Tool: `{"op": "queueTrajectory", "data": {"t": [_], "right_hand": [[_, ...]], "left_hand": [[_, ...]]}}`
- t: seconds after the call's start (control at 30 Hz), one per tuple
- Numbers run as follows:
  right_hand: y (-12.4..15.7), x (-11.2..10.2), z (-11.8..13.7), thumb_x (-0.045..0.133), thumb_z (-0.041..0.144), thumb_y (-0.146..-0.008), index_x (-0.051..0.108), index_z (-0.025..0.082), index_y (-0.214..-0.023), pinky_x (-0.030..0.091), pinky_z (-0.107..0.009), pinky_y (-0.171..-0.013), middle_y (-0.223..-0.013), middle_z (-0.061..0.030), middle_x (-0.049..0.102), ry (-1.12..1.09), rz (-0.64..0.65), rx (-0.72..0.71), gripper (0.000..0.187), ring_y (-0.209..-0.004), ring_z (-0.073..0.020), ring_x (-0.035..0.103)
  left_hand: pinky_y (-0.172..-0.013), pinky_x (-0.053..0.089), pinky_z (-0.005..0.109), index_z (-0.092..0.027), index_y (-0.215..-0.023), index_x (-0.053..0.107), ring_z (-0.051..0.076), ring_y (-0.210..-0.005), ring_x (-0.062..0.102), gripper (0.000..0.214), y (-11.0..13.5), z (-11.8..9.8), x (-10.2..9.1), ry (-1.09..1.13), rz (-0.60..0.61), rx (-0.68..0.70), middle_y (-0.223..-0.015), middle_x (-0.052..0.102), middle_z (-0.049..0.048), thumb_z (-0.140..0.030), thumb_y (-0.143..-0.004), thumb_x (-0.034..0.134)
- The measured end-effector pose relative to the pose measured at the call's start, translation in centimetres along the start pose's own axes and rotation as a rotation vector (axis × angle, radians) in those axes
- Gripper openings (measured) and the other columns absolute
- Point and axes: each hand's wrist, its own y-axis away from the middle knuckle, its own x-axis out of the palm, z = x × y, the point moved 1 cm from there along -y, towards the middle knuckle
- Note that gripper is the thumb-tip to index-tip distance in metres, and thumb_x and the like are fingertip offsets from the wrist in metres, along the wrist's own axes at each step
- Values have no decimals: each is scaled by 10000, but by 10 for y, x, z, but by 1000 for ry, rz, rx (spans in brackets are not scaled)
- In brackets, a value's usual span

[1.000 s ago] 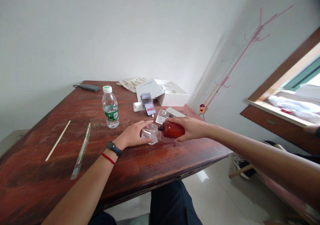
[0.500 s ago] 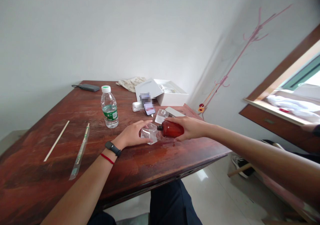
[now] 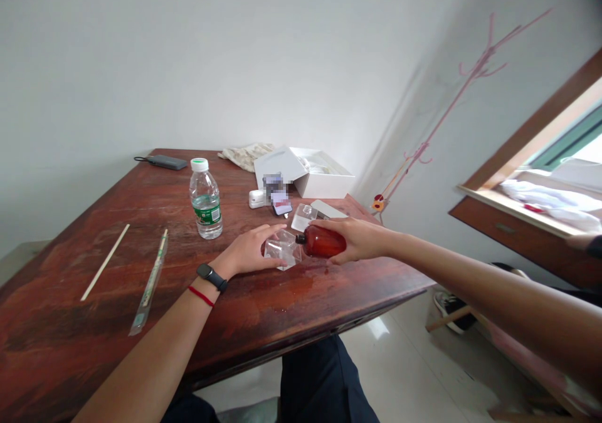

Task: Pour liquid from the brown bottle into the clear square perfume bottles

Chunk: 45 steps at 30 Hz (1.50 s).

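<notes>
My left hand [image 3: 251,249], with a black watch and a red cord at the wrist, is closed round the side of a clear plastic container [image 3: 283,252] on the table. In my right hand [image 3: 355,240] lies a red-brown bottle [image 3: 324,242], tipped on its side. Its dark neck points left, at the container's rim. Whether liquid runs from the bottle is too small to tell. Drops of liquid wet the wood in front of the bottle. Just behind it sits a clear plastic lid or tray [image 3: 304,217].
On the wooden table [image 3: 226,329] stand a water bottle [image 3: 205,200] and an open white box [image 3: 327,182]. Chopsticks [image 3: 106,262], one in a wrapper [image 3: 149,285], lie left. A phone [image 3: 282,205], white earbud case [image 3: 256,198], power bank [image 3: 167,162] and cloth [image 3: 247,156] lie farther back.
The view has shifted very slightly. Both hands keep their hold, and the bottle stays tipped at the container's rim.
</notes>
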Motion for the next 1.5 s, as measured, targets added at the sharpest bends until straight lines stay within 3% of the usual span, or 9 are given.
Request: {"op": "queueTrajectory", "data": {"t": [0.53, 1.5], "right_hand": [[-1, -1, 0, 844, 475, -757, 491, 234, -1594, 533, -464, -1015, -1361, -148, 737, 6, 17, 7, 940, -1202, -386, 701], [-1, -1, 1, 849, 470, -748, 491, 232, -1594, 534, -459, -1024, -1391, -148, 724, -6, 15, 10, 949, -1215, -383, 704]], "left_hand": [[-895, 595, 366, -254, -1558, 507, 298, -1076, 729, 868, 0, 1, 1, -2, -6, -5, -1270, 712, 86, -538, -813, 851], [-955, 570, 375, -236, -1574, 492, 310, -1160, 703, 884, 0, 0, 0, -5, 0, 6, -1286, 705, 106, -520, -819, 853]]}}
